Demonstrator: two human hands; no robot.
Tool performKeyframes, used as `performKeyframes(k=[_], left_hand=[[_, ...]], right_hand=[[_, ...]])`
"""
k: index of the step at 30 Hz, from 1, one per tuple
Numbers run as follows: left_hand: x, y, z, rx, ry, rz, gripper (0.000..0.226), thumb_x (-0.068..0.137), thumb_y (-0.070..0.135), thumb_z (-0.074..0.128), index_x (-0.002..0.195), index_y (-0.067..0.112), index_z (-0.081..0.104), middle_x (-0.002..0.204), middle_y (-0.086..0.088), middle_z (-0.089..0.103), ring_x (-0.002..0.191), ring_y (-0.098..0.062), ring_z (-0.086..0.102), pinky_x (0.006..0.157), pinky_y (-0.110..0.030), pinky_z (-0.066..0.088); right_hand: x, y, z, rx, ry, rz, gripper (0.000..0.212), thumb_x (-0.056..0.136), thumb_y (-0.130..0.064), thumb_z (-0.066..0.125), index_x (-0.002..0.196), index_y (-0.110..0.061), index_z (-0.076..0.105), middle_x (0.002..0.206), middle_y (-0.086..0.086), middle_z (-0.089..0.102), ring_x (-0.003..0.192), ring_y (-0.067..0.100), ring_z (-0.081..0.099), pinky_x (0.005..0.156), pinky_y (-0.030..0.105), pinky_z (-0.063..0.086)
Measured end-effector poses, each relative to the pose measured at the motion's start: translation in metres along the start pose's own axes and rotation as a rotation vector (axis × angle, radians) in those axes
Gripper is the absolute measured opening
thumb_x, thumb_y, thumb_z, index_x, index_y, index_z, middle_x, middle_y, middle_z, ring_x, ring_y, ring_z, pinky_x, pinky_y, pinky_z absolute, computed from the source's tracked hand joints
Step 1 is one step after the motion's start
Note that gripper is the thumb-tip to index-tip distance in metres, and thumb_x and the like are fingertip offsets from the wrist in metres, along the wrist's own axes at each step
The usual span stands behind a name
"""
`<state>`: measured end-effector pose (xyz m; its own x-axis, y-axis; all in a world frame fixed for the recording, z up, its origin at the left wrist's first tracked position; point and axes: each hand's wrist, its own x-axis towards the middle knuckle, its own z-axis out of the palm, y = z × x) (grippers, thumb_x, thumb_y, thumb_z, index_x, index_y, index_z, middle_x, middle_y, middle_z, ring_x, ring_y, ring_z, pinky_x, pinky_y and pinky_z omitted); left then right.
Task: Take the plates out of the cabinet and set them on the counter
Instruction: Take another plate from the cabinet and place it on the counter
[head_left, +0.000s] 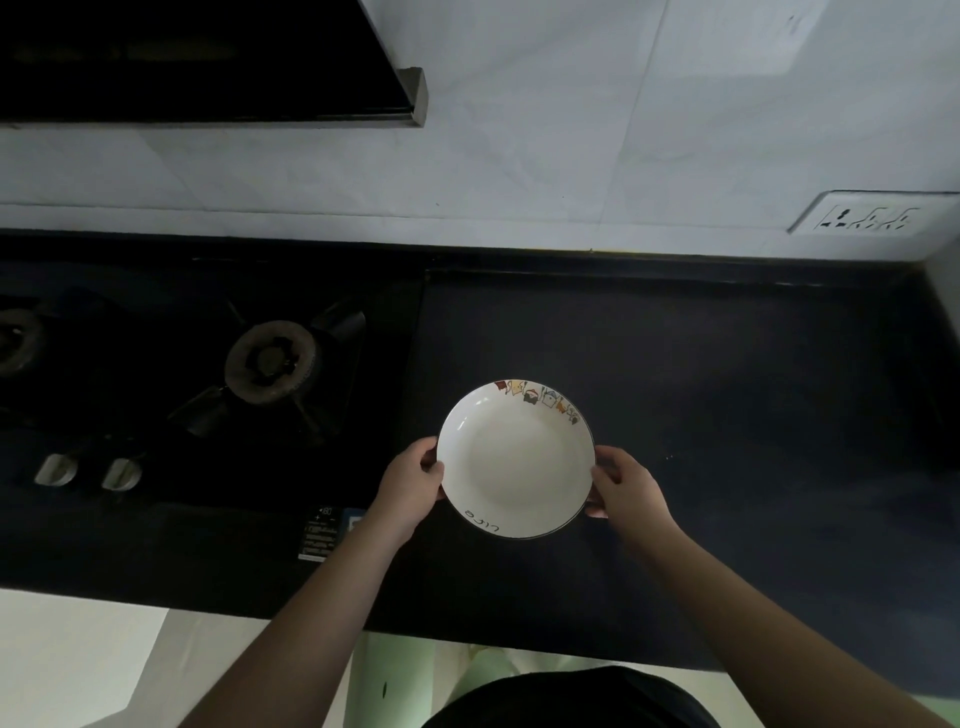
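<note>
A white plate (516, 460) with small coloured drawings on its far rim and black writing on its near rim is held level over the dark counter (727, 395). My left hand (410, 486) grips its left edge and my right hand (626, 488) grips its right edge. I cannot tell whether the plate touches the counter. No cabinet shows in this view.
A black gas hob (208, 384) with a burner (271, 361) and two knobs (88, 472) lies left of the plate. A range hood (208, 62) hangs above it. A white wall socket (865, 215) sits at the back right. The counter's front edge runs below my forearms.
</note>
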<state>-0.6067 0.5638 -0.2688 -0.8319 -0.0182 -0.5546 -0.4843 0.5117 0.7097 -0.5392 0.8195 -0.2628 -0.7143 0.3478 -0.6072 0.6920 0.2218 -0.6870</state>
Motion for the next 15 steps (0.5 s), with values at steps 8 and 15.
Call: performKeyframes(k=[8, 15], left_hand=[[-0.013, -0.010, -0.008, -0.005, 0.151, 0.002, 0.028, 0.098, 0.016, 0.054, 0.125, 0.021, 0.056, 0.114, -0.001, 0.062, 0.093, -0.014, 0.064, 0.077, -0.037, 0.060], [-0.046, -0.041, -0.017, 0.181, 0.103, 0.124, 0.015, 0.098, 0.021, 0.052, 0.112, 0.022, 0.058, 0.103, 0.003, 0.064, 0.094, -0.014, 0.063, 0.084, -0.042, 0.058]], right_hand=[[-0.019, 0.012, 0.003, 0.049, 0.065, 0.035, 0.024, 0.096, -0.028, 0.053, 0.119, -0.023, 0.060, 0.091, -0.007, 0.069, 0.084, 0.012, 0.067, 0.069, 0.026, 0.054], [-0.060, 0.029, 0.005, 0.064, 0.046, 0.040, 0.025, 0.099, -0.020, 0.050, 0.123, -0.020, 0.057, 0.102, -0.002, 0.068, 0.091, 0.014, 0.066, 0.076, 0.028, 0.054]])
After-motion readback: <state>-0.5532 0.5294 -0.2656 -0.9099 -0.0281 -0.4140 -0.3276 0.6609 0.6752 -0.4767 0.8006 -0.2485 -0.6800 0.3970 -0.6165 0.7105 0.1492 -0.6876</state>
